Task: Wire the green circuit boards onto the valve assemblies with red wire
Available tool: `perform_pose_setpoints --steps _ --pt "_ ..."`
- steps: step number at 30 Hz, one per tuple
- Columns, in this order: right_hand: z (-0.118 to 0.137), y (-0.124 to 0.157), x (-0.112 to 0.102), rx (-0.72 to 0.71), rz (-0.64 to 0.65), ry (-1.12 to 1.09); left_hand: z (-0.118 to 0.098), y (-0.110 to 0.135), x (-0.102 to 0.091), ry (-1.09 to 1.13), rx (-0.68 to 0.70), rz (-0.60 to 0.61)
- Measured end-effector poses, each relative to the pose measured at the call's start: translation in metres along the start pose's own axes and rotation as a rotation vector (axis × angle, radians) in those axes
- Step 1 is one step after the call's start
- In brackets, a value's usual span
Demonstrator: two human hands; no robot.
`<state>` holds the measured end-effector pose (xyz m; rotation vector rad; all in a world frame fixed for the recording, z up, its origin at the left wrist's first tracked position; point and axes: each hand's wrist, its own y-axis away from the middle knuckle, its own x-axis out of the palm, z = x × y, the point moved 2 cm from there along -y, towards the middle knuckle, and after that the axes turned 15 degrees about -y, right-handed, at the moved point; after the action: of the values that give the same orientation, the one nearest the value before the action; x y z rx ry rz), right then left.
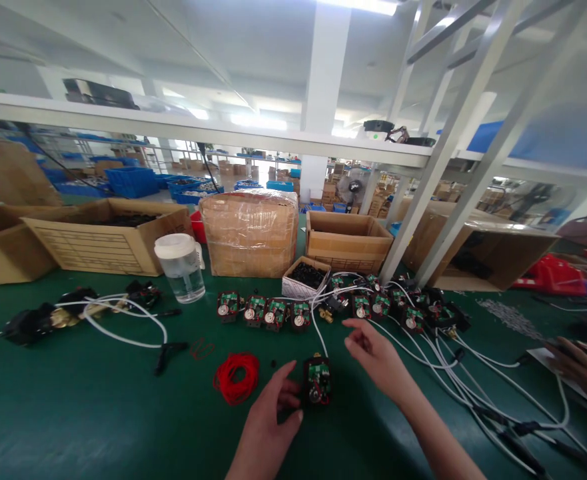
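My left hand [272,412] pinches the small black module with a green circuit board [317,381] by its near-left edge, thumb low and fingers curled against its side, so the module sits just right of that hand and touching it. It seems to rest on the green table mat [98,413], though I cannot tell whether it is lifted slightly. Its long axis runs away from me, and a white cable [316,327] leads off its far end. My right hand [376,357] hovers just beyond and to the right of the module, apart from it, fingers loosely spread and holding nothing, so the left hand is the nearer one. Left of my left hand lies a red coil of thin bands [236,377]. Farther out than both hands runs a row of similar green-topped modules [263,311]. Well off to the right is another person's hand [586,370]
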<state>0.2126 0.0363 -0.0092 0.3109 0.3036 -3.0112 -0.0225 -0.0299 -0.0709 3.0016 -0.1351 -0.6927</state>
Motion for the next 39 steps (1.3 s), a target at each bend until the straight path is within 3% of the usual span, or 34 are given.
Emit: perform_pose_setpoints --steps 3,8,12,16,20,24,28,30,34,39 --pt "0.015 -0.029 0.013 -0.104 0.021 0.081 0.005 0.01 -0.001 -0.07 0.025 -0.148" --pt "0.041 -0.053 0.089 -0.234 0.585 0.455 0.001 0.024 -0.008 -0.182 0.045 -0.408" --pt "0.035 -0.067 0.145 -0.181 0.758 0.605 -0.002 0.025 -0.013 -0.197 0.022 -0.417" --pt "0.027 -0.076 0.172 -0.129 0.814 0.666 -0.001 0.023 -0.014 -0.203 0.03 -0.397" --pt "0.038 -0.076 0.158 -0.152 0.774 0.581 -0.001 0.024 -0.015 -0.207 0.033 -0.39" --pt "0.051 -0.057 0.107 -0.175 0.608 0.376 -0.003 0.024 -0.014 -0.219 0.041 -0.405" --pt "0.04 -0.017 0.055 0.03 0.264 -0.272 -0.007 0.022 -0.011 -0.23 0.064 -0.399" --pt "0.03 0.006 0.04 0.077 0.151 -0.466 -0.008 0.018 -0.009 -0.243 0.07 -0.373" --pt "0.013 0.038 0.029 0.113 0.043 -0.647 -0.005 0.009 -0.007 -0.259 0.096 -0.296" --pt "0.0 0.05 0.027 0.134 -0.021 -0.757 -0.002 0.005 -0.008 -0.267 0.094 -0.287"
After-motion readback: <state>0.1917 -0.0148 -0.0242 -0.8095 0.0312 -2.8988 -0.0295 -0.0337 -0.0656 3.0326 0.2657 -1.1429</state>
